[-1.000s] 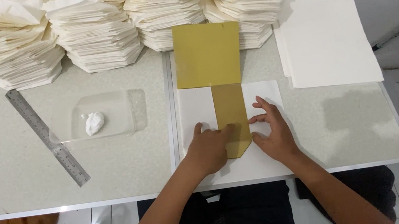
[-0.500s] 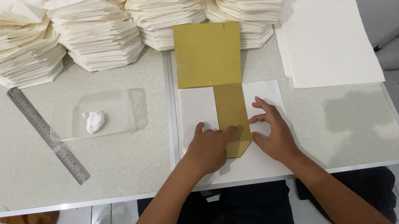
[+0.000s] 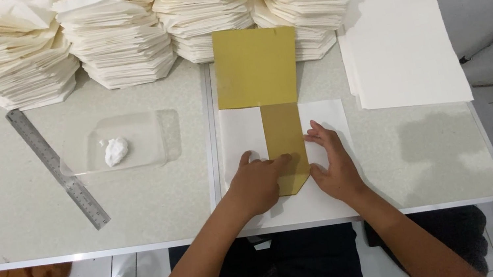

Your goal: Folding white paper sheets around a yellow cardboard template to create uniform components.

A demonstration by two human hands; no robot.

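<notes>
Entry, worktable, seen from just behind the worker.

- Left hand (image 3: 260, 183): flat, palm down, fingers half spread, gripping nothing; pressing on the lower end of the mustard card template (image 3: 271, 104), fingertips on its narrow strip.
- Right hand (image 3: 331, 164): open and flat too, fingers together, holding nothing; lies on the white sheet (image 3: 239, 133) just beside the strip's right edge.
- Template: wide part toward the table's far edge, narrow strip running to the near edge, pointed tip between the two hands. White sheet sits under it, at the near edge, approx. mid-table.
- Far edge: four stacks of folded cream paper (image 3: 116, 40).
- Far right corner: pile of flat white sheets (image 3: 400, 39).
- Left half: steel ruler (image 3: 56, 167), lying diagonal; clear tray (image 3: 147, 142) w/ white lump (image 3: 115, 151), prob. paste.

Handling note (judgement): keep left-hand weight on the strip so the template can't creep; run the right hand tight along the card edge, so any crease comes sharp and square to the sheet.
</notes>
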